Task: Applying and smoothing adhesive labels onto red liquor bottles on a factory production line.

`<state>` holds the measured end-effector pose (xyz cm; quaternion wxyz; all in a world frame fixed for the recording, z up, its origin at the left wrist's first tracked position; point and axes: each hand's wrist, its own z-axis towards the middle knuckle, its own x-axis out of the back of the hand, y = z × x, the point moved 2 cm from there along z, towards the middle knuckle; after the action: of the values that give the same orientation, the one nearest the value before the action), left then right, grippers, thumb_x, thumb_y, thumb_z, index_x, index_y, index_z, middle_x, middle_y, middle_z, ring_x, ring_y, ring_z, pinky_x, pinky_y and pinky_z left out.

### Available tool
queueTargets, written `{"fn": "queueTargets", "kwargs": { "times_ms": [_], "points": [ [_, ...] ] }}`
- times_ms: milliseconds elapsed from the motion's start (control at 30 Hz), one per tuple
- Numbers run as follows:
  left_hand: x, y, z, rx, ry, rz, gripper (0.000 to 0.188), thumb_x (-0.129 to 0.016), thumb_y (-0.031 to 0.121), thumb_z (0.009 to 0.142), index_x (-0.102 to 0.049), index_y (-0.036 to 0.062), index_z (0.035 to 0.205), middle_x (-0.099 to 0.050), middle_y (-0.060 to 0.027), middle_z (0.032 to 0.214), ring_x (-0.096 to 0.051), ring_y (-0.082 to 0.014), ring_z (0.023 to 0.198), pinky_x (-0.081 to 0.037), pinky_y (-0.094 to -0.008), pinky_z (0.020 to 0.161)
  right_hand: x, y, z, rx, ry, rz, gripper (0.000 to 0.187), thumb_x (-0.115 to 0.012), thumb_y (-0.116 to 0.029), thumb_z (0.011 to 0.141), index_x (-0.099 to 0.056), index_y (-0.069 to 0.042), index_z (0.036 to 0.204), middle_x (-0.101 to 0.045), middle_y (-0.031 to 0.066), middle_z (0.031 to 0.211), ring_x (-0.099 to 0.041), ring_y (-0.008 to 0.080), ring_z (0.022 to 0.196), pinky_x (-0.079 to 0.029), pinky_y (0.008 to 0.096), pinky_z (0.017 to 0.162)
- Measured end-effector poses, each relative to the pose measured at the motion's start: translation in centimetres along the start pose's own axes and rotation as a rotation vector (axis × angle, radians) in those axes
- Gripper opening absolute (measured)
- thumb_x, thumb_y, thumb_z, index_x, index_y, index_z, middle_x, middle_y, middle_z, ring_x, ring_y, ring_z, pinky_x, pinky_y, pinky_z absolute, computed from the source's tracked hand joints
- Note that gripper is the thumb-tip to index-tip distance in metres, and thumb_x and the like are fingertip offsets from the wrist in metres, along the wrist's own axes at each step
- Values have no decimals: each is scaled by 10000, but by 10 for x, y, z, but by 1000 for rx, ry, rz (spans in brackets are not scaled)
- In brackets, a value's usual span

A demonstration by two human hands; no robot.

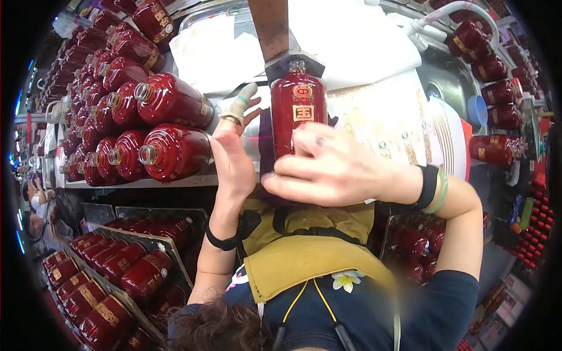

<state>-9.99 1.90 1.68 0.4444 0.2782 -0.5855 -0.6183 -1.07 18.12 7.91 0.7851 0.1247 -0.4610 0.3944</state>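
Observation:
A dark red glass bottle (298, 93) with gold markings lies in front of me, its clear threaded neck pointing away against a dark angled rest (275, 69). My right hand (328, 167) is closed over the bottle's lower front, fingers curled against it. What those fingers hold, if anything, is hidden. Just left of the bottle, my left hand (234, 149) is open, fingers apart and thumb side toward me, with nothing in it. Pale covers (241, 102) wrap some of its fingertips. Dark cloth (266, 140) lies beneath the bottle.
Several red bottles (175, 152) are stacked on their sides at left. Wooden crates (167, 245) of bottles stand below the table edge. Printed decal sheets (386, 117) lie at right, near a metal sink (448, 76), a blue cup (477, 110) and a curved faucet (456, 9).

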Motion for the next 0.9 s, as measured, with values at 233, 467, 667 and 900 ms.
{"fn": "queueTargets", "kwargs": {
  "times_ms": [233,467,667,900],
  "points": [
    [-1,1,-9,28,10,-44,1163,-32,876,904,-453,-24,1508,-545,-193,1480,-550,-306,1329,-399,-458,1142,16,74,-2,-173,263,-443,164,-701,-184,818,-695,-167,981,-678,-60,943,-601,182,839,-500,346,777],
    [-15,10,-17,-407,-221,504,1028,-162,889,908,-699,134,1351,-315,-231,1644,-269,-419,1489,-202,-517,1219,11,-17,-60,-231,222,256,234,-647,15,849,-704,-39,1069,-652,51,1043,-615,201,887,-532,339,777],
    [-13,22,-29,-351,-42,466,1076,-60,855,933,-794,112,1194,-383,-208,1610,-332,-366,1437,-207,-481,1215,82,114,-161,-1212,443,59,479,-757,-329,932,-543,14,1188,-655,82,959,-607,150,794,-515,307,742],
    [-16,29,-29,-288,70,338,1090,-92,818,967,-674,-45,1291,-428,-186,1567,-400,-325,1457,-309,-489,1211,89,264,-300,-1784,373,147,657,-745,-565,832,-668,46,1061,-698,148,916,-658,240,811,-514,375,761]
  ]
}}
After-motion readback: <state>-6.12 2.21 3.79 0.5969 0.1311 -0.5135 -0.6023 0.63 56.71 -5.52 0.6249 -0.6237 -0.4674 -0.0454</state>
